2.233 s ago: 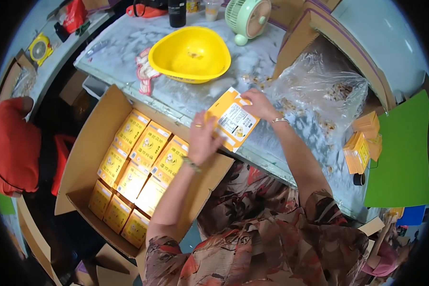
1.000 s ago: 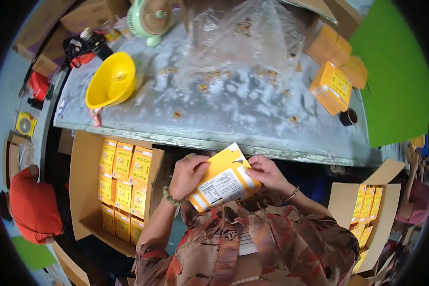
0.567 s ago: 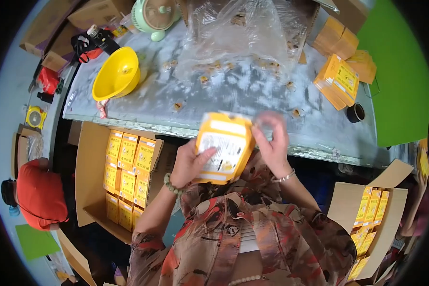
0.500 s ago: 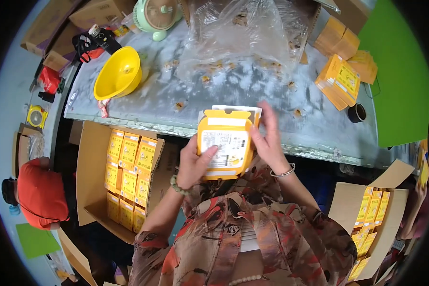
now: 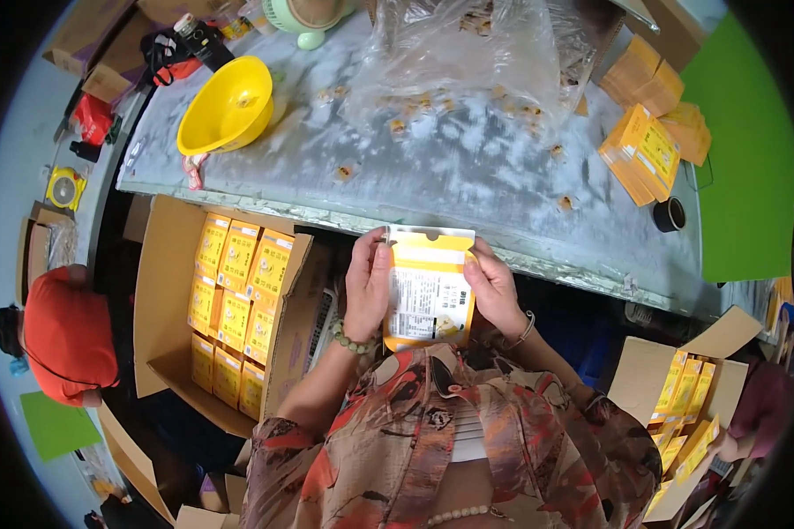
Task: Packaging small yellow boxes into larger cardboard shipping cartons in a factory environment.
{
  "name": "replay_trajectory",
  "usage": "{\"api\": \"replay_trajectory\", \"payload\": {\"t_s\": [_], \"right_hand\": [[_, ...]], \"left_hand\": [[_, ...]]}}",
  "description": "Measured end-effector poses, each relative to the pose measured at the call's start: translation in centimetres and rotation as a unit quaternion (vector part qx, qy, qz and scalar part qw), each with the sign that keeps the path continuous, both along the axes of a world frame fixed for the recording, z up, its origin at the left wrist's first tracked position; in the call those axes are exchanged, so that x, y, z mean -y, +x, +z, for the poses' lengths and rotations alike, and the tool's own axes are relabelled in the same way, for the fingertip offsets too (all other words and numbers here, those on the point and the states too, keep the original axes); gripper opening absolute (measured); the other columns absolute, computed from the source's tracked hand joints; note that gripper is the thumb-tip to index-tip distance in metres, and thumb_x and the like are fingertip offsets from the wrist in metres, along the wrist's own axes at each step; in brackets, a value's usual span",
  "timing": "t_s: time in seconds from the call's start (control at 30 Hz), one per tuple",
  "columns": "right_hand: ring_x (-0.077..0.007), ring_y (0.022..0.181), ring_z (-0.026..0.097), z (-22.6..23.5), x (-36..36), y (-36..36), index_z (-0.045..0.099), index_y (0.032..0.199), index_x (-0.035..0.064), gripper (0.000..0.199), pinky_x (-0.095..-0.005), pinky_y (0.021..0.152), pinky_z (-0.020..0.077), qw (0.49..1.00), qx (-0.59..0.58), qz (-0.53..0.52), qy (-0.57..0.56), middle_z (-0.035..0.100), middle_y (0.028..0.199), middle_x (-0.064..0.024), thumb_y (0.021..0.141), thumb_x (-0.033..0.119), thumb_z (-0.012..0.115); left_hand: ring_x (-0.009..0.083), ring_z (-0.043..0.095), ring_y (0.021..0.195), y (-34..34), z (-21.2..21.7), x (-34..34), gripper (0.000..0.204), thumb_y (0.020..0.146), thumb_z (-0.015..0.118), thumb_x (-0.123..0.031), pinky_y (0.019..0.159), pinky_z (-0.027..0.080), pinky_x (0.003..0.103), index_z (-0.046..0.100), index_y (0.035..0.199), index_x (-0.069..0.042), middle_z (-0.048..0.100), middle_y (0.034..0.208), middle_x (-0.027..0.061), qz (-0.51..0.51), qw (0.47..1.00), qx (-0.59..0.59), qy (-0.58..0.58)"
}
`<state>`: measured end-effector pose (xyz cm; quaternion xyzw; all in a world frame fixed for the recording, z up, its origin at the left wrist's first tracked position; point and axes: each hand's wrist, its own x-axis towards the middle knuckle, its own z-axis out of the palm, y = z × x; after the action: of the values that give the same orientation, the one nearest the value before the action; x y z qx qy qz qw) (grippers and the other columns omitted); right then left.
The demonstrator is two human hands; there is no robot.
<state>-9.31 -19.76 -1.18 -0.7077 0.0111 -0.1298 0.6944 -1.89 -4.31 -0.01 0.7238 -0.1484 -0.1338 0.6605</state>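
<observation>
Between my two hands is a small yellow and white carton (image 5: 428, 291), held in front of my chest at the near table edge. Its printed panel faces up, and a notched flap stands out at its far end. My left hand (image 5: 367, 282) grips the left side, thumb along the edge. On the opposite side, my right hand (image 5: 494, 289) holds it with the thumb on the front near the upper corner. The fingers behind the carton are mostly hidden, and I cannot tell whether it is folded flat or has depth.
Small wrapped pieces (image 5: 398, 128) lie scattered on the grey table (image 5: 282, 189), near a yellow bowl (image 5: 229, 106) and a clear plastic bag (image 5: 468, 62). Flat yellow cartons (image 5: 646, 150) are stacked at right. Cardboard boxes (image 5: 163, 291) of filled cartons stand both sides; people are nearby.
The carton has come closer to my body and straightened. My right hand has settled on its right side, and my left has shifted to the left edge. At right, another person's hand now reaches the box.
</observation>
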Motion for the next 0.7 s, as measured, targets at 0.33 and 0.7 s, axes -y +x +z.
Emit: {"api": "replay_trajectory", "payload": {"t_s": [0.33,0.7], "right_hand": [[-0.0165,0.094,0.045,2.1,0.3,0.6,0.045,0.108,-0.0007,0.031,-0.0247,0.077,0.0358,0.994,0.023,-0.018,-0.105,0.045,0.105,-0.0116,0.082,0.016,0.044],[-0.0233,0.079,0.046,2.0,1.6,0.1,0.054,0.089,0.0033,0.022,-0.0316,0.069,0.0384,0.978,-0.008,0.110,-0.176,0.044,0.086,-0.0108,0.074,0.019,0.056]], "left_hand": [[0.0104,0.047,0.075,0.5,0.9,-1.4,0.024,0.085,0.039,-0.016,0.067,0.038,0.022,0.049,0.095,0.004,0.052,0.082,0.0068,-0.076,0.997,-0.022,-0.013],[0.0121,0.046,0.070,1.6,2.0,-3.6,0.015,0.074,0.057,-0.010,0.062,0.037,0.023,0.059,0.085,0.001,0.053,0.079,0.0070,-0.247,0.969,0.014,0.026]]}}
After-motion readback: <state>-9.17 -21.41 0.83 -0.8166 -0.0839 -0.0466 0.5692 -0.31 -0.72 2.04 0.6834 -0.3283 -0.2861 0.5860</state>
